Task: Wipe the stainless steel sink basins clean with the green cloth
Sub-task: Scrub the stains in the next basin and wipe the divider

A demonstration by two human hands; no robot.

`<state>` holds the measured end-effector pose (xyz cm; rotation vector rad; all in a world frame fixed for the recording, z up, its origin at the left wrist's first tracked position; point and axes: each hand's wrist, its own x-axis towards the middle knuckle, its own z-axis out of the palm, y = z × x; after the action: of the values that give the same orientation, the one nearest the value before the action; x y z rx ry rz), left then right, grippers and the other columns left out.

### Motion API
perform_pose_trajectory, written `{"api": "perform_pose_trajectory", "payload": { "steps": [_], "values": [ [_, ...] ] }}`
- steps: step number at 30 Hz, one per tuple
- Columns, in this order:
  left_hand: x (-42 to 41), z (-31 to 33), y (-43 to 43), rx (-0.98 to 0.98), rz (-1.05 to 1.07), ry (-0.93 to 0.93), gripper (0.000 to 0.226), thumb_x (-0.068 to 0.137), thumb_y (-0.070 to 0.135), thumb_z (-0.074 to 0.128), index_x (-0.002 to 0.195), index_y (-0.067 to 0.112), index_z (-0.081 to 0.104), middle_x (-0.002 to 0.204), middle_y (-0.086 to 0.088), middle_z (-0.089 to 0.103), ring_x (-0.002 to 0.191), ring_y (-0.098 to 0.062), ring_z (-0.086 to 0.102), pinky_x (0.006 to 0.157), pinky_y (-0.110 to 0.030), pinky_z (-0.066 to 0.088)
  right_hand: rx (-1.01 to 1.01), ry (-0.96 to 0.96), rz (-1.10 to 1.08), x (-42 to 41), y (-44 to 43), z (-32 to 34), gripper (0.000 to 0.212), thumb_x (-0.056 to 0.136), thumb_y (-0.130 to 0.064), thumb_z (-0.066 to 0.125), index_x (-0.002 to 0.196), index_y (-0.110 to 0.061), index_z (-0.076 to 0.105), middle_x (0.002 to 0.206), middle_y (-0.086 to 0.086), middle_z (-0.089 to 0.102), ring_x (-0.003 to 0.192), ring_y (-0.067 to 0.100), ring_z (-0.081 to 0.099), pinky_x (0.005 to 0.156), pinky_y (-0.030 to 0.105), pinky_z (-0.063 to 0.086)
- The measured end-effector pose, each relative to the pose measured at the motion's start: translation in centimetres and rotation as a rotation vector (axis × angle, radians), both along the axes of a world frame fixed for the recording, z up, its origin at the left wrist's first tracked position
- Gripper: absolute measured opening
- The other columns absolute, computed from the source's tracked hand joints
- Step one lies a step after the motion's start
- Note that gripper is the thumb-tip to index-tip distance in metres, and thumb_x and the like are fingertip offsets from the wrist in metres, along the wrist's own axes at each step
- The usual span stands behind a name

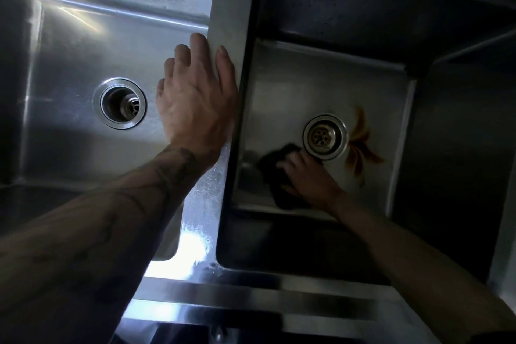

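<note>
Two stainless steel basins lie below me, split by a steel divider (231,22). My left hand (195,98) rests on that divider, thumb on its top and straight fingers over the left basin (83,45) side. Down in the right basin (301,84), my right hand (307,176) presses a dark, bunched cloth (275,173) against the floor, just left of and below the drain (324,136). The cloth looks nearly black in the shadow. A rust-orange stain (361,148) spreads on the basin floor right of the drain.
The left basin has its own open drain (120,103) with a strainer inside. The right basin's walls are deep and in shadow. A bright steel front rim (251,299) runs along the bottom of the view.
</note>
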<state>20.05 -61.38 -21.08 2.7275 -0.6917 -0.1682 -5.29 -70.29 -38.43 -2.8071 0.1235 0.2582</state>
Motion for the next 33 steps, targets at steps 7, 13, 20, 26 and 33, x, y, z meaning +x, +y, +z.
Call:
{"api": "perform_pose_trajectory", "payload": {
  "steps": [7, 13, 20, 26, 33],
  "values": [
    [0.0, 0.1, 0.0, 0.001, 0.005, 0.028, 0.044, 0.108, 0.046, 0.026, 0.117, 0.012, 0.053, 0.118, -0.016, 0.061, 0.110, -0.041, 0.056, 0.083, -0.049, 0.039, -0.036, -0.070, -0.168, 2.4, 3.8, -0.2, 0.047, 0.090, -0.046, 0.060, 0.117, -0.007, 0.058, 0.113, 0.015, 0.049, 0.098, 0.033, 0.046, 0.089, 0.044, 0.039],
    [0.0, 0.1, -0.1, -0.012, 0.009, 0.038, 0.044, 0.108, 0.045, 0.027, 0.115, 0.011, 0.053, 0.116, -0.016, 0.061, 0.110, -0.041, 0.056, 0.083, -0.050, 0.040, 0.015, 0.013, -0.278, 6.2, 3.2, 0.1, 0.048, 0.088, -0.045, 0.058, 0.120, -0.009, 0.058, 0.112, 0.015, 0.053, 0.100, 0.034, 0.052, 0.085, 0.045, 0.047],
    [0.2, -0.2, 0.1, 0.041, -0.048, 0.031, 0.053, 0.105, 0.046, 0.014, 0.121, 0.010, 0.050, 0.118, -0.017, 0.055, 0.108, -0.042, 0.052, 0.081, -0.050, 0.036, -0.080, -0.085, 0.125, 1.5, 5.7, -1.1, 0.059, 0.084, -0.050, 0.070, 0.122, -0.006, 0.062, 0.123, 0.019, 0.057, 0.110, 0.037, 0.046, 0.098, 0.042, 0.038],
    [0.1, -0.1, -0.1, 0.014, -0.020, 0.035, 0.051, 0.106, 0.046, 0.018, 0.117, 0.009, 0.052, 0.116, -0.018, 0.057, 0.110, -0.043, 0.053, 0.085, -0.053, 0.040, 0.013, -0.047, -0.364, 4.4, -0.7, -0.1, 0.045, 0.095, -0.046, 0.055, 0.122, -0.010, 0.058, 0.115, 0.014, 0.052, 0.104, 0.033, 0.049, 0.089, 0.044, 0.048],
    [-0.2, 0.2, -0.1, -0.006, 0.008, 0.025, 0.044, 0.108, 0.045, 0.027, 0.116, 0.010, 0.053, 0.115, -0.018, 0.060, 0.109, -0.043, 0.055, 0.080, -0.051, 0.039, -0.029, -0.010, 0.136, -2.1, 1.9, 0.1, 0.051, 0.088, -0.045, 0.067, 0.122, -0.008, 0.062, 0.115, 0.013, 0.055, 0.101, 0.032, 0.051, 0.092, 0.040, 0.035]
  ]
}}
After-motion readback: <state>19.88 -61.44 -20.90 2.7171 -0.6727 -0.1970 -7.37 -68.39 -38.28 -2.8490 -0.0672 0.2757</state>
